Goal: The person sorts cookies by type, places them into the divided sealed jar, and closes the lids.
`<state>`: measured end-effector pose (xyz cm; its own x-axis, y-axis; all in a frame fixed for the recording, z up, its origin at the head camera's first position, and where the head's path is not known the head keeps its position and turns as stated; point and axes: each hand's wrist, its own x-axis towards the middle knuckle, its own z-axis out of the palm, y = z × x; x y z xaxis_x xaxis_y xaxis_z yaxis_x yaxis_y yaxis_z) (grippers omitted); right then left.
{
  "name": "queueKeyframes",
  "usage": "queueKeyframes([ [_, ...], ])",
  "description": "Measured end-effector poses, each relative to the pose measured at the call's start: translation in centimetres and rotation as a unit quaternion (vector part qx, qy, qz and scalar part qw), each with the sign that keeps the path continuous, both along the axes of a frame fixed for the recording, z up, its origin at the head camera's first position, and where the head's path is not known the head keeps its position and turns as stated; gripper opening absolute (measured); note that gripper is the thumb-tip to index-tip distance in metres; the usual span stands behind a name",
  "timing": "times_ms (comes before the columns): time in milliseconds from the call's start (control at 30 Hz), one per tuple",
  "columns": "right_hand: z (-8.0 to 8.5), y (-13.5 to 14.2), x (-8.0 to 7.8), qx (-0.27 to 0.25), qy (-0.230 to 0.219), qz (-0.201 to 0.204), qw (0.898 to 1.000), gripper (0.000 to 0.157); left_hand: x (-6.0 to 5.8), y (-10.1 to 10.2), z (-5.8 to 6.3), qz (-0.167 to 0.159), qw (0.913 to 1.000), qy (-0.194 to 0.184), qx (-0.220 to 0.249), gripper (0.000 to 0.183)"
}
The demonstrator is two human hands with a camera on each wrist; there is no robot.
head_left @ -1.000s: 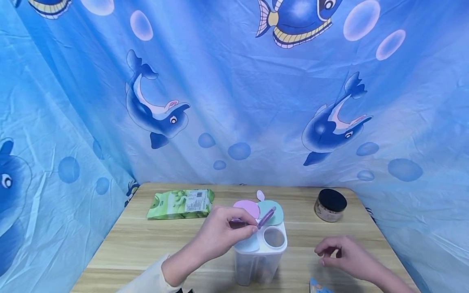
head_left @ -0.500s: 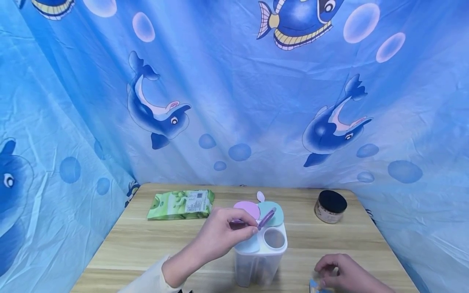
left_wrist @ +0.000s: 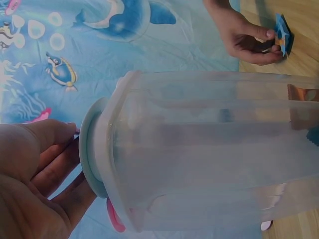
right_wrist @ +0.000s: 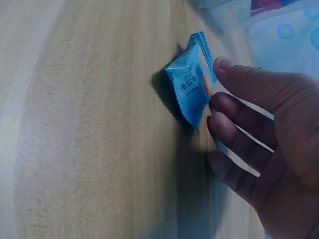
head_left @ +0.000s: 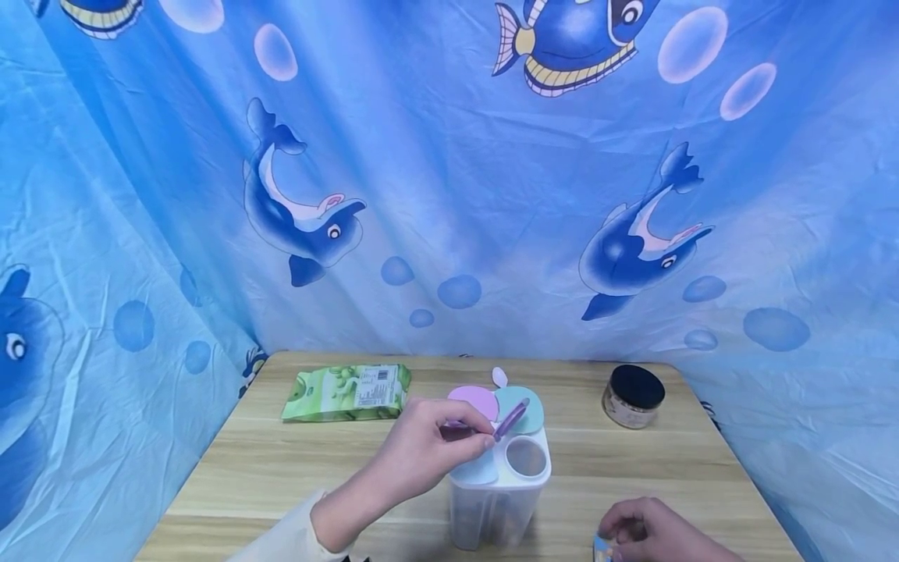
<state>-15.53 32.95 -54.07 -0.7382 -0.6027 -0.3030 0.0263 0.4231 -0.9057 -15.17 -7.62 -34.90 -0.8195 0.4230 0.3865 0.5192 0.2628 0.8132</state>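
Observation:
A translucent storage box (head_left: 495,511) stands upright on the table, with pink (head_left: 474,402), green (head_left: 523,410) and pale blue (head_left: 474,468) lids and one uncovered round opening (head_left: 525,457). Over its top, my left hand (head_left: 435,437) pinches a purple lid (head_left: 511,419), held on edge beside that opening. My right hand (head_left: 653,535) is low at the front right. Between its thumb and fingers it pinches the edge of a small blue snack packet (right_wrist: 192,79), close over the tabletop. Through the box wall in the left wrist view, a brown packet (left_wrist: 301,107) shows near the bottom.
A green snack bag (head_left: 347,393) lies at the back left of the wooden table (head_left: 281,476). At the back right stands a jar (head_left: 634,396) with a black lid. A pale spoon (head_left: 499,376) rests behind the box. A blue sea-print curtain (head_left: 449,195) surrounds the table.
My right hand has come down toward the front edge and taken hold of the blue snack packet. My left hand with the purple lid stays in place.

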Motion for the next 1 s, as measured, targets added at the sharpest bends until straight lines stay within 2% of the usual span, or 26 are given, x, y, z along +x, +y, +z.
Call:
queueKeyframes([
  [133, -0.27, -0.11, 0.06, -0.002, 0.002, 0.002, 1.0, 0.022, 0.04, -0.02, -0.08, 0.002, 1.0, 0.002, -0.001, 0.01],
  [400, -0.87, -0.08, -0.21, -0.017, 0.055, 0.036, 0.998, 0.025, -0.05, -0.03, -0.19, 0.001, 1.0, 0.009, 0.001, 0.011],
  [733, -0.74, -0.09, -0.57, -0.007, 0.027, 0.022, 0.999, 0.032, -0.02, 0.0, -0.12, 0.002, 1.0, -0.002, 0.001, 0.011],
  [867, -0.53, 0.07, -0.56, -0.006, 0.025, 0.019, 0.999, 0.028, -0.01, 0.0, -0.09, 0.003, 1.0, -0.003, 0.001, 0.011],
  [1000, -0.17, 0.1, -0.69, -0.01, 0.044, 0.028, 0.999, 0.02, 0.0, -0.02, -0.09, 0.003, 1.0, -0.005, 0.001, 0.011],
])
